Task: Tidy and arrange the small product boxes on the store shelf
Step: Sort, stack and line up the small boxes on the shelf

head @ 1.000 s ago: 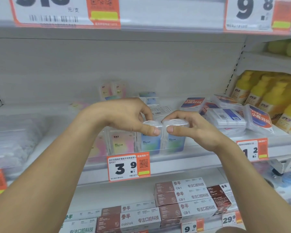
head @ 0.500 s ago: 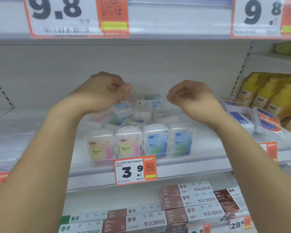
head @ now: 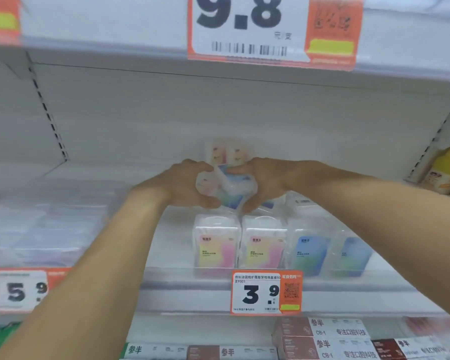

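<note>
- Both hands raised over the middle shelf (head: 270,284), brought together around a small cluster of clear product boxes (head: 225,189).
- Left hand (head: 185,184) closed on the cluster's left side, thumb underneath, fingers curled over the top.
- Right hand (head: 264,181) closed on the cluster's right side, thumb low against the front, fingers over the top.
- Held cluster: at least two clear boxes pressed against each other, one with a pink and yellow label toward the left, one with a blue and green label tilted toward the right; exact count hard to tell through the blur.
- Cluster lifted clear of the front row, above and slightly behind it.
- Front row of four upright boxes along the shelf's front lip: two pink and yellow boxes (head: 216,246) side by side and touching, then two blue boxes (head: 311,252) to their right.
- More clear boxes (head: 300,203) lying just behind the front row, under the right wrist.
- Further back against the rear wall, a pair of pale boxes (head: 227,152) standing upright, blurred.
- Orange and white price tag (head: 266,292) reading 3.9 clipped to the shelf edge below the front row.
- Another tag (head: 20,291) reading 5.9 at the left, partly behind the left forearm.
- Large 9.8 tag (head: 273,27) on the shelf edge above.
- Yellow bottles (head: 446,170) at the far right.
- Brown and white cartons (head: 322,339) stacked on the shelf below.
- Soft clear packets (head: 44,224) heaped on the left of the middle shelf, out of focus.
</note>
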`<state>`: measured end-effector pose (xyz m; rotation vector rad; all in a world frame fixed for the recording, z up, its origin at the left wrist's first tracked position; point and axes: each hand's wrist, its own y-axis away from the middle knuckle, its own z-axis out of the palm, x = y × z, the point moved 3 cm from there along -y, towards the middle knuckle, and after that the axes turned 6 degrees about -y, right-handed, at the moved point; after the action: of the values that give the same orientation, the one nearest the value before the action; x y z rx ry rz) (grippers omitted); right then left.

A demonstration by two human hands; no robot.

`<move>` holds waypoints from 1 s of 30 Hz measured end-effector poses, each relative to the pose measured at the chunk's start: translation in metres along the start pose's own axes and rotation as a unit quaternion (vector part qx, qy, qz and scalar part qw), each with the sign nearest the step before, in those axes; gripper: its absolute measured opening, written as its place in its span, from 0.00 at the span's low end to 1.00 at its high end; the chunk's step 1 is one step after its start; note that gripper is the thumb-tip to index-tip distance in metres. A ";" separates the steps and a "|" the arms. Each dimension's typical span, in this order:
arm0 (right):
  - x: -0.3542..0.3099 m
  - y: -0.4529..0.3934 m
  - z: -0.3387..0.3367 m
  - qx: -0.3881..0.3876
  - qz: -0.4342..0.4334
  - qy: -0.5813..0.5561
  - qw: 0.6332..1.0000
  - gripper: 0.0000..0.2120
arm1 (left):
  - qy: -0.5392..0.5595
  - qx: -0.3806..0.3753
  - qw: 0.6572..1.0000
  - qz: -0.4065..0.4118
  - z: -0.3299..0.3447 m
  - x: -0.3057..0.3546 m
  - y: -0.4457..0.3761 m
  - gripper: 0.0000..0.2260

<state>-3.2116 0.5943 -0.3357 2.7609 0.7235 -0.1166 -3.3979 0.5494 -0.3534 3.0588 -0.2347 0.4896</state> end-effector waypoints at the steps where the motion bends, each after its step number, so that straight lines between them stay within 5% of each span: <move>1: -0.001 0.000 0.000 0.003 -0.005 -0.015 1.000 0.50 | 0.013 0.003 1.000 0.010 0.003 0.000 -0.004 0.42; 8: -0.001 0.016 -0.012 0.097 -0.057 -0.157 0.981 0.26 | 0.146 0.036 0.984 0.096 0.013 0.005 -0.016 0.37; 11: 0.008 0.026 -0.024 0.161 -0.032 -0.371 0.914 0.16 | 0.175 0.043 0.979 0.091 0.008 -0.001 -0.014 0.30; 15: 0.023 0.033 -0.023 0.143 0.048 -0.564 0.812 0.20 | 0.313 0.075 0.943 0.090 -0.007 -0.007 -0.006 0.14; 19: 0.033 0.037 -0.020 0.163 0.101 -0.487 0.852 0.06 | 0.306 0.137 0.941 0.035 -0.015 -0.011 -0.005 0.18; 25: 0.038 0.046 -0.017 0.144 0.110 -0.456 0.871 0.22 | 0.156 0.207 0.965 -0.020 -0.015 -0.002 -0.006 0.28; 28: 0.033 0.050 -0.019 0.137 0.096 -0.453 0.876 0.26 | 0.150 0.224 0.963 -0.029 -0.020 0.004 -0.005 0.24; 30: 0.031 0.050 -0.023 0.164 0.072 -0.502 0.846 0.26 | 0.174 0.243 0.954 -0.028 -0.022 0.003 -0.007 0.20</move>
<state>-3.1600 0.5739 -0.3054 2.4664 0.1940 -1.6199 -3.4005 0.5573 -0.3316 3.3334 -0.0126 1.2316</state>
